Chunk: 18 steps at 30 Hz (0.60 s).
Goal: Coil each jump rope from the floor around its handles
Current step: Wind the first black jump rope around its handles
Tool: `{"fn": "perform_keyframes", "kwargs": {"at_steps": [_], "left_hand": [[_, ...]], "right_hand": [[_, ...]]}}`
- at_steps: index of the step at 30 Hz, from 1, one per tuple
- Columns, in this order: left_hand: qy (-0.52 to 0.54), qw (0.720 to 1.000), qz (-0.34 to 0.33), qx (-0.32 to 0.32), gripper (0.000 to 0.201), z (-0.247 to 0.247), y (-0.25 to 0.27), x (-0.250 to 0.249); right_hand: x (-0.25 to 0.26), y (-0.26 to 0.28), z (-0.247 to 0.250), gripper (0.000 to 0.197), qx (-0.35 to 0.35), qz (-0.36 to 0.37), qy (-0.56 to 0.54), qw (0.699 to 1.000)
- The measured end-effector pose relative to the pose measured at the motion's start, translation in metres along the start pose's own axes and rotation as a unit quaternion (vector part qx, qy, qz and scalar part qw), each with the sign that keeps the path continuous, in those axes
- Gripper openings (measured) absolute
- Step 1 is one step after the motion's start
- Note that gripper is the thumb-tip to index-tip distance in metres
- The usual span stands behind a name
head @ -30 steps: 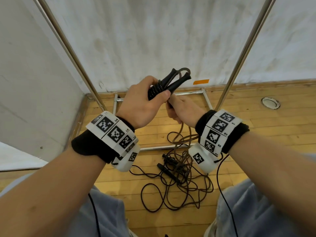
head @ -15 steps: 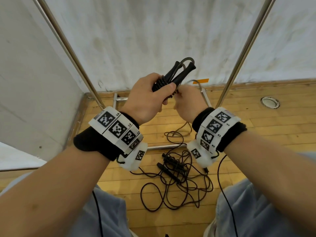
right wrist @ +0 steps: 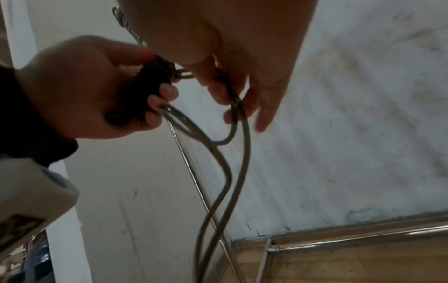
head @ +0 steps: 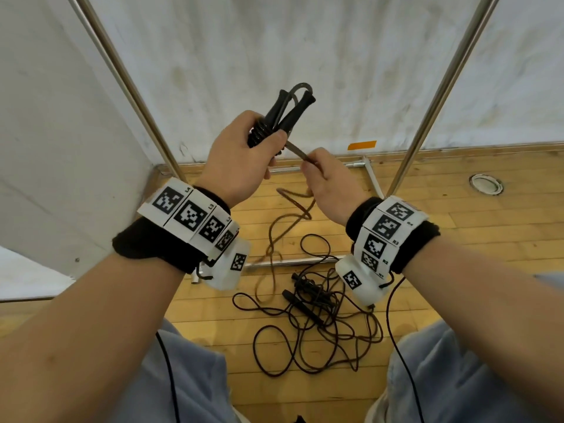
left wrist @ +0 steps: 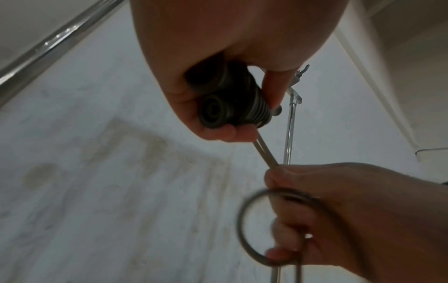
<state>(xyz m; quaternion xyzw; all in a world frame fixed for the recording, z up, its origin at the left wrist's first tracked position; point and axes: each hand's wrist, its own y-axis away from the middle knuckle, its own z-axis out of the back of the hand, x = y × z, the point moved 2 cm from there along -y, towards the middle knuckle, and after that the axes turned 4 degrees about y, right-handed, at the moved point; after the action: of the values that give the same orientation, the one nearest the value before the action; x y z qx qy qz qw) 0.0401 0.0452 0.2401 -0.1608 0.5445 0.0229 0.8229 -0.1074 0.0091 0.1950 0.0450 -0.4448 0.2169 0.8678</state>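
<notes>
My left hand (head: 241, 154) grips two black jump-rope handles (head: 287, 114) side by side at chest height, with several turns of rope wound round their lower ends (left wrist: 257, 109). The same rope (head: 294, 151) runs taut from the handles to my right hand (head: 326, 175), which pinches it doubled just to the right (left wrist: 266, 157). Below that hand the rope (right wrist: 223, 172) hangs in loose loops toward the floor. A second jump rope (head: 308, 303) with black handles lies tangled on the wooden floor between my knees.
Two slanted metal poles (head: 128, 77) (head: 439, 87) and floor bars (head: 290, 261) frame the spot. White walls (head: 305, 41) stand close ahead and to the left. A round floor fitting (head: 486, 184) sits at the right, an orange tape mark (head: 362, 145) on the wall base.
My left hand has lifted the handles higher. My right hand came from under the handles round to their right, pulling the rope taut.
</notes>
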Motion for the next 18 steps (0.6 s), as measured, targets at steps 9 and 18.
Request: {"fn": "perform_keyframes", "kwargs": {"at_steps": [9,18], "left_hand": [[-0.234,0.972,-0.030,0.021,0.028,0.009,-0.008,0.023],[-0.303,0.951,-0.015,0.065,0.032,0.002,-0.011,0.036]], "right_hand": [[0.011,0.003,0.014,0.036,0.045,0.019,0.012,0.999],[0.024,0.011,0.032,0.049,0.045,0.065,0.179,0.981]]}}
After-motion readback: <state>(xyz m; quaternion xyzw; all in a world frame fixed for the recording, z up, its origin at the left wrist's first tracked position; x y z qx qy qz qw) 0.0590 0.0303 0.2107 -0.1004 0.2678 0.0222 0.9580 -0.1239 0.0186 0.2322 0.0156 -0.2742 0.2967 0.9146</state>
